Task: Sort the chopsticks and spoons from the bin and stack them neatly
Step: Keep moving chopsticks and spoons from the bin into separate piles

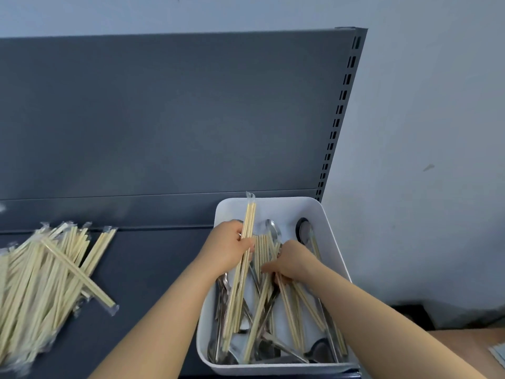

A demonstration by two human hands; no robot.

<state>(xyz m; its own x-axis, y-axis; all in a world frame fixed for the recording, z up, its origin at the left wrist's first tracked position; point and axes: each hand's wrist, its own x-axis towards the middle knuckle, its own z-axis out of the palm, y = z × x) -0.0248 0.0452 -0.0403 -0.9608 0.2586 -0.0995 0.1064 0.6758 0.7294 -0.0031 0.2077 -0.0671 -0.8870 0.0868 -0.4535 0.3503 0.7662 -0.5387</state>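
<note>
A bundle of chopsticks (241, 272), pale wood in clear plastic sleeves, runs lengthwise from the bin's near edge toward its far edge, its top end past the far rim. The left hand (228, 248) grips it near the upper end, fingers (246, 243) wrapped round it. Just beside it, the right hand (292, 262) reaches into the loose chopsticks (297, 305), fingers curled round several (the tips are hidden). Shiny metal spoons (273, 228) lie tangled beneath. The bin (337, 247), white with rounded corners, sits at the right end of a dark grey shelf (153, 269). A heap of wrapped chopsticks (41, 283) lies toward the shelf's left edge.
</note>
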